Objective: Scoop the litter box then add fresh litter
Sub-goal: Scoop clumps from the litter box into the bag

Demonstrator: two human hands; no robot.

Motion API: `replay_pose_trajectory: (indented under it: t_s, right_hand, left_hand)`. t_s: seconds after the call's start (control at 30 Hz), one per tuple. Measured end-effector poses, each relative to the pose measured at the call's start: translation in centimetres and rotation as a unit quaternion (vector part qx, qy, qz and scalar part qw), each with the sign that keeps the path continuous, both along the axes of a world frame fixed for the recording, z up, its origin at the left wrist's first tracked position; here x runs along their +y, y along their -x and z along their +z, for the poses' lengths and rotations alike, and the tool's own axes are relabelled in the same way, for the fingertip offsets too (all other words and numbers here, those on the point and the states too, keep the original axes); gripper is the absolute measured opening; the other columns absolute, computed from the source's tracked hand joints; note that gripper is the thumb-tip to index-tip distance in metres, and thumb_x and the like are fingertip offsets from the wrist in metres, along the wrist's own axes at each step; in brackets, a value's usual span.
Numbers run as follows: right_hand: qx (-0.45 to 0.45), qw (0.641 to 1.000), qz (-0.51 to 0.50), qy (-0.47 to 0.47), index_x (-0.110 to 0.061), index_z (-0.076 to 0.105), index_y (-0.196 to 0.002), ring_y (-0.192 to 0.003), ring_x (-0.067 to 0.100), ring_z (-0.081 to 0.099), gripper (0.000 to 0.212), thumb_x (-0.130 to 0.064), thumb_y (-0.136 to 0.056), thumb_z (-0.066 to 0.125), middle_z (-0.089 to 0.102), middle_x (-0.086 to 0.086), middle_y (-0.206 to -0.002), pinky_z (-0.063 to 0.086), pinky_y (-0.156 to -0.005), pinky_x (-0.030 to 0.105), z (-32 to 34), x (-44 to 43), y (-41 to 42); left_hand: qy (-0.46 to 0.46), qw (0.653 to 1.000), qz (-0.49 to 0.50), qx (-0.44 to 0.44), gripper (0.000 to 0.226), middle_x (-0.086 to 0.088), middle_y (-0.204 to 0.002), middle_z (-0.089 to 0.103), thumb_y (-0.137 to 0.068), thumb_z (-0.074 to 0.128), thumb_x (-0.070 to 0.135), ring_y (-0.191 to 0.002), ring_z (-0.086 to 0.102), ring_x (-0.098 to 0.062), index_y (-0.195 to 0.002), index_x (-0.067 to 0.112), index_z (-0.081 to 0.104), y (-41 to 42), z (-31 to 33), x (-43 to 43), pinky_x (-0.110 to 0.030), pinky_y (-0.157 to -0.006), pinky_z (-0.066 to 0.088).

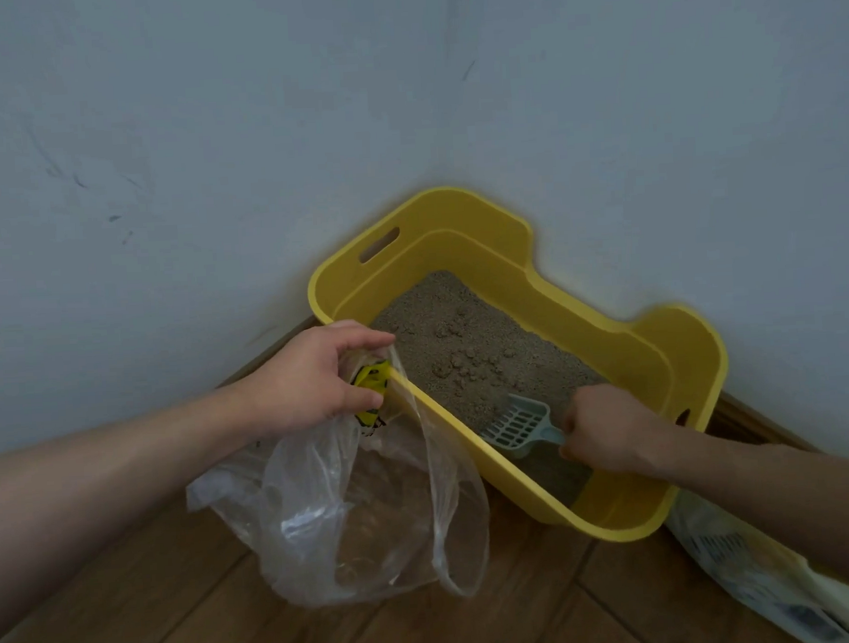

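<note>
A yellow litter box (pixel 680 357) stands in the corner of the room, holding grey-brown litter (pixel 468 348) with several clumps near its middle. My right hand (pixel 610 429) is inside the box, shut on the handle of a pale blue slotted scoop (pixel 519 422) whose blade lies on the litter. My left hand (pixel 317 376) grips the mouth of a clear plastic bag (pixel 368 511), holding it against the box's near-left rim. The bag hangs down onto the floor. A yellow and black print shows on the bag below my fingers.
Grey walls meet right behind the box. The floor (pixel 182 619) is brown wood planks. A printed litter bag (pixel 760 574) lies on the floor at the lower right, partly under my right forearm.
</note>
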State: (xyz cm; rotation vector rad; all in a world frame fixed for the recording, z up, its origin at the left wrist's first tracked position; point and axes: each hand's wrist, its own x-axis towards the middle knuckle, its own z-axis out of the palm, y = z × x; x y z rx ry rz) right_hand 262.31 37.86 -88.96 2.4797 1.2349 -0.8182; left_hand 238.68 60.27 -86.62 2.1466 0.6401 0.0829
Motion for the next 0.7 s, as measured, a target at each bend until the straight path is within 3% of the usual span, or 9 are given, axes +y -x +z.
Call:
replay_pose_trajectory:
  t_s: [0.23,0.4,0.6,0.7]
  right_hand:
    - [0.014,0.999,-0.010,-0.036,-0.016,0.073,-0.103,-0.073,0.013,0.065,0.018,-0.027,-0.092,0.064,0.067,0.001,-0.081,0.056,-0.061,0.024,-2.0,2.2,0.7]
    - [0.016,0.997,-0.014,-0.079,-0.018,0.074,-0.099,-0.068,0.012,0.065,0.016,-0.029,-0.092,0.064,0.067,-0.001,-0.077,0.058,-0.062,0.028,-3.3,4.0,1.0]
    - [0.034,0.991,-0.041,-0.121,-0.017,0.072,-0.098,-0.063,0.011,0.061,0.016,-0.028,-0.093,0.062,0.064,-0.002,-0.073,0.043,-0.049,0.023,-4.8,6.6,1.1]
    - [0.043,0.988,-0.049,-0.141,-0.018,0.072,-0.099,-0.064,0.011,0.060,0.016,-0.028,-0.093,0.062,0.063,-0.002,-0.074,0.041,-0.051,0.023,-5.5,8.0,1.1]
  left_hand:
    - [0.041,0.999,0.019,-0.015,0.063,0.020,-0.113,0.061,-0.071,0.086,0.011,-0.107,0.061,-0.008,-0.124,0.034,0.062,-0.1,-0.5,0.1,-0.036,-0.102,0.047]
    - [0.060,0.998,0.023,-0.019,0.061,0.015,-0.112,0.062,-0.072,0.085,0.010,-0.108,0.061,-0.007,-0.126,0.028,0.063,-0.2,-0.6,0.2,-0.034,-0.103,0.046]
    - [0.069,0.997,0.017,-0.022,0.057,0.013,-0.112,0.063,-0.075,0.084,0.008,-0.103,0.060,0.001,-0.126,0.024,0.064,-0.3,-0.3,0.1,-0.012,-0.091,0.043]
    - [0.073,0.997,0.019,-0.023,0.056,0.012,-0.111,0.064,-0.075,0.084,0.009,-0.101,0.061,0.000,-0.124,0.026,0.065,-0.3,-0.2,0.3,-0.012,-0.088,0.043]
